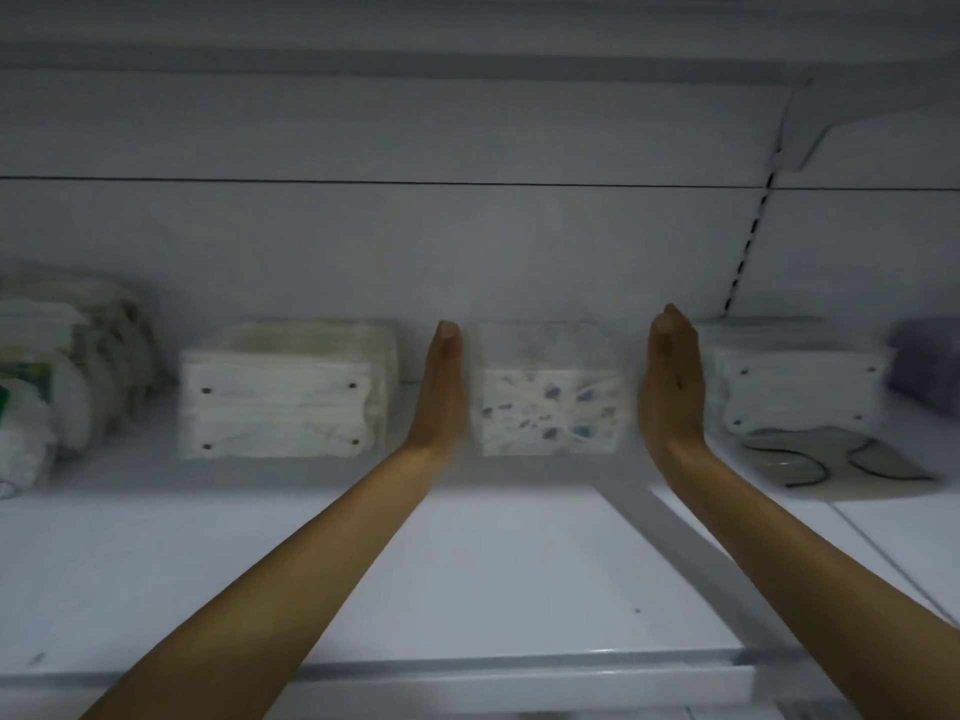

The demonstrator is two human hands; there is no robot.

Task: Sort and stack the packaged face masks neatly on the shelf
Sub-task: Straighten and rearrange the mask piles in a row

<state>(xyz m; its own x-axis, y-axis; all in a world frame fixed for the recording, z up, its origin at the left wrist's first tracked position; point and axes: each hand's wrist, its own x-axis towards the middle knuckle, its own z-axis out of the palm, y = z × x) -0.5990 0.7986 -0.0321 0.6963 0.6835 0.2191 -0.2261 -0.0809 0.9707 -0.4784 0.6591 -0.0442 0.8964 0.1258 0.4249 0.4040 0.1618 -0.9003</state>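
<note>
A stack of patterned packaged masks (pixel 550 413) stands at the back of the white shelf (pixel 493 563). My left hand (pixel 440 392) is held flat and upright just left of this stack. On the stack's right side, my right hand (pixel 672 387) is flat too, palm facing inward. Both hands flank the stack with narrow gaps and hold nothing. A stack of white masks (pixel 283 394) stands to the left. Another white stack (pixel 795 376) is at the right, with one flat packet showing dark ear loops (pixel 831 462) lying in front of it.
Loose bagged masks (pixel 57 376) are piled at the far left. A purple pack (pixel 927 366) sits at the far right edge. A slotted upright (pixel 750 236) runs up the back wall on the right. The shelf's front lip (pixel 519 672) is near me.
</note>
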